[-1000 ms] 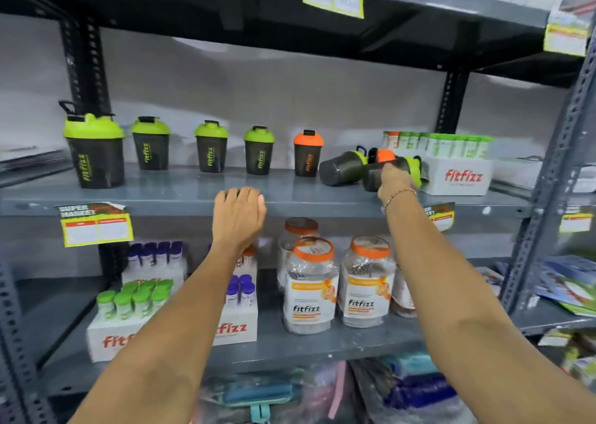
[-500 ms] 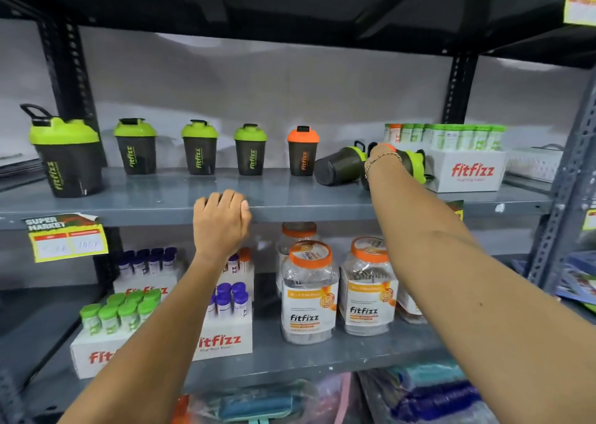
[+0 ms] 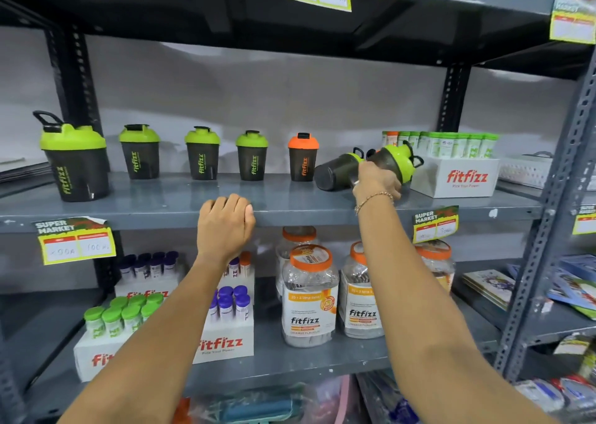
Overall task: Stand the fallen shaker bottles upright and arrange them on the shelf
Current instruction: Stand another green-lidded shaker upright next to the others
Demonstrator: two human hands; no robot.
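On the grey middle shelf (image 3: 161, 202) several dark shaker bottles stand upright in a row: a large green-lidded one (image 3: 75, 159) at the left, three smaller green-lidded ones (image 3: 202, 154) and an orange-lidded one (image 3: 302, 158). To their right one green-lidded shaker (image 3: 335, 172) lies on its side. My right hand (image 3: 377, 178) grips another green-lidded shaker (image 3: 395, 162), tilted with its lid up and to the right, lifted off the shelf. My left hand (image 3: 225, 227) rests curled on the shelf's front edge.
A white fitfizz box of green-capped tubes (image 3: 458, 173) stands right beside the held shaker. A white basket (image 3: 524, 168) sits farther right. The shelf below holds orange-lidded jars (image 3: 309, 294) and boxes of tubes (image 3: 222, 343). Price tags (image 3: 75, 244) hang on the shelf edges.
My right hand has closed around the green-lidded shaker and tipped it up from lying flat. My left hand has stayed on the shelf edge.
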